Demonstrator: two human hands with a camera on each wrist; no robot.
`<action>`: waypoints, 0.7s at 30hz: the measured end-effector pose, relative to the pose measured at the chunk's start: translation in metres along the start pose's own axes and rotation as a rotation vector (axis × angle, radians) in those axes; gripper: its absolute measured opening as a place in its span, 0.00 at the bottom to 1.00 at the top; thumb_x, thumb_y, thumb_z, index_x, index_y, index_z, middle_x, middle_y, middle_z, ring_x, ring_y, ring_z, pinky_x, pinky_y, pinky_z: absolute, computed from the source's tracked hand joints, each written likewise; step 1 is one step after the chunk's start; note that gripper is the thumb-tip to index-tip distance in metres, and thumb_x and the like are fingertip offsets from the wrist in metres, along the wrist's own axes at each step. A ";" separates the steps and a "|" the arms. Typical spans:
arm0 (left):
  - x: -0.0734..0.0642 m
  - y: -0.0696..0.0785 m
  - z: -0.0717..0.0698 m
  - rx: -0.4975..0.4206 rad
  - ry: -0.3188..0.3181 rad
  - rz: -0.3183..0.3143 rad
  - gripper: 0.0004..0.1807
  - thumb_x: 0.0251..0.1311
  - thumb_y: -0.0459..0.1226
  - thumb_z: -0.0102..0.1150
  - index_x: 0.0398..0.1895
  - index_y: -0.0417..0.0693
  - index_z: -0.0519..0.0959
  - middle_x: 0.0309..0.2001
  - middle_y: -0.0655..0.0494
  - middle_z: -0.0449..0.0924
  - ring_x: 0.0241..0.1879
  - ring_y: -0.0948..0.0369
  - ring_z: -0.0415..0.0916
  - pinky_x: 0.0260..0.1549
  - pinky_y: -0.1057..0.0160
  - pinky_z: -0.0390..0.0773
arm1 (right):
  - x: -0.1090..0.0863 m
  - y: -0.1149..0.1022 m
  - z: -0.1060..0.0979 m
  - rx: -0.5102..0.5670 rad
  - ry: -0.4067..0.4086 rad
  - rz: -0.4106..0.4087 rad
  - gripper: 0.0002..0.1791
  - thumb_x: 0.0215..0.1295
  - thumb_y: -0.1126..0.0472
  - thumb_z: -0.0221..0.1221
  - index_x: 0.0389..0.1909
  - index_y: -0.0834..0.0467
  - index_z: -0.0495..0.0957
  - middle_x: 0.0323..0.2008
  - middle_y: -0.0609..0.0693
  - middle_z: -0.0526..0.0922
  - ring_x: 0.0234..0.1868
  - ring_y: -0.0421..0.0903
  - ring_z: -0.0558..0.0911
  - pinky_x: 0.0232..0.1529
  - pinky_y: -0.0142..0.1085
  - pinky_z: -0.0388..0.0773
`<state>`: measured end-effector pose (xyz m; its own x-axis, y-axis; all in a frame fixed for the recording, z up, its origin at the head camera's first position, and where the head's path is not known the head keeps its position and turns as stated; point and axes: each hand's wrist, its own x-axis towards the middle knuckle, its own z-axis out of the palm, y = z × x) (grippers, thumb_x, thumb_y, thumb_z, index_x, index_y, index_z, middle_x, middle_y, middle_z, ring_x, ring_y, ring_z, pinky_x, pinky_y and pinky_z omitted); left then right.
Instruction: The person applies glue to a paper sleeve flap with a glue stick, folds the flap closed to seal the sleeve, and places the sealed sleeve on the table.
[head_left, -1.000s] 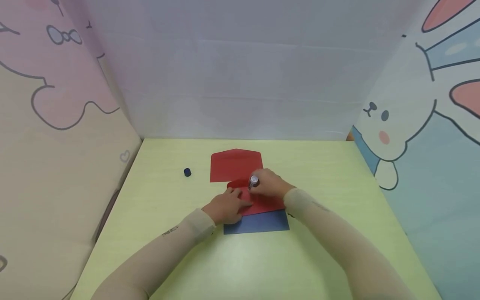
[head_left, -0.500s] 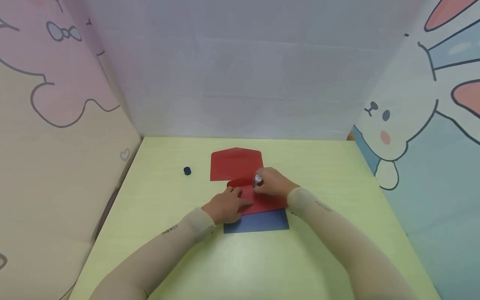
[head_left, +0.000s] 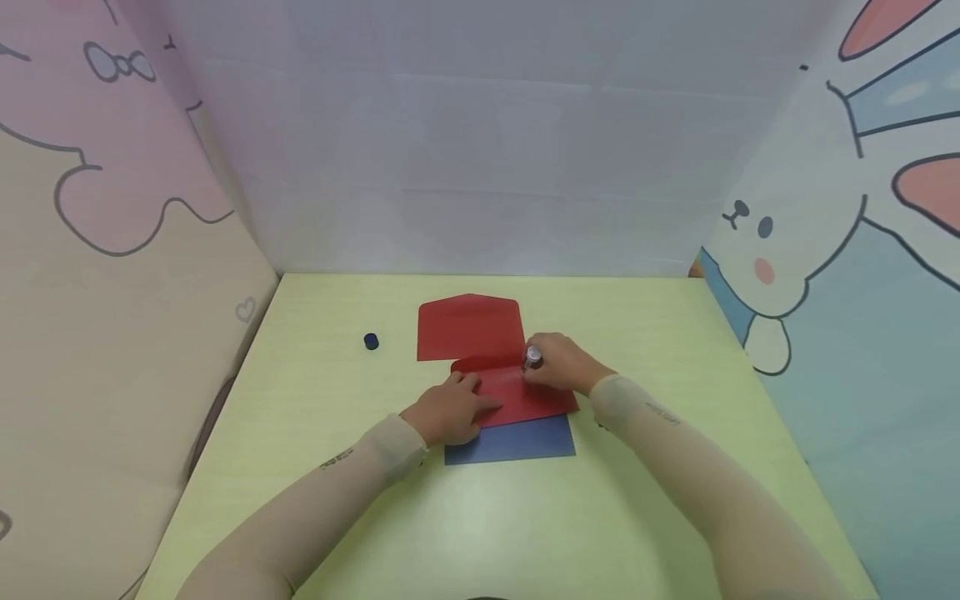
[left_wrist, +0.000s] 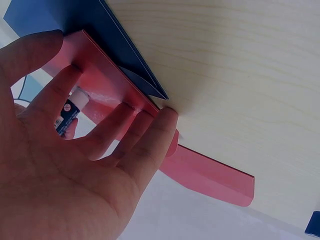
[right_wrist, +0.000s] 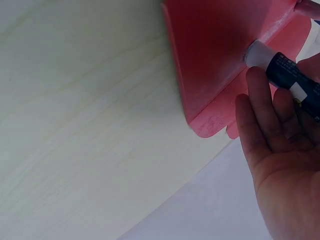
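A red envelope [head_left: 525,404] lies with its flap opened away from the person. My left hand [head_left: 448,410] rests on its left part, fingers spread and fairly straight, as the left wrist view shows. With my right hand [head_left: 564,363] I grip a glue stick [right_wrist: 295,82], a dark blue tube with a pale end. That end meets the red paper near the flap's fold in the right wrist view. Whitish smears show along this strip. Partly covered by the red envelope, a blue envelope [head_left: 517,442] sticks out on the near side.
Beyond the work lies a second red envelope [head_left: 470,331], its pointed flap toward the back. A dark blue cap [head_left: 371,341] stands to its left on the pale wooden table [head_left: 322,392]. Curtains with cartoon drawings border the table at the back and both sides.
My right hand has slid the glue stick to the right along the red envelope's fold, toward its right end. The left hand stays in place on the paper.
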<state>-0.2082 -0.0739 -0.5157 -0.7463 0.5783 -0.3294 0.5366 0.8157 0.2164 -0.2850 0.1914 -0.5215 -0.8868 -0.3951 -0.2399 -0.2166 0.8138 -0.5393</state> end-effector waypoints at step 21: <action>-0.002 0.000 -0.001 0.002 0.008 0.003 0.43 0.67 0.45 0.84 0.85 0.73 0.81 0.85 0.43 0.74 0.82 0.43 0.72 0.65 0.43 0.95 | 0.003 -0.016 -0.006 0.150 0.069 0.009 0.14 0.69 0.53 0.78 0.49 0.53 0.88 0.44 0.51 0.92 0.45 0.50 0.88 0.54 0.46 0.92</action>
<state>-0.2067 -0.0749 -0.5144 -0.7480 0.5810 -0.3210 0.5396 0.8138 0.2156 -0.2863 0.1796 -0.5090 -0.9155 -0.3538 -0.1916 -0.1503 0.7424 -0.6528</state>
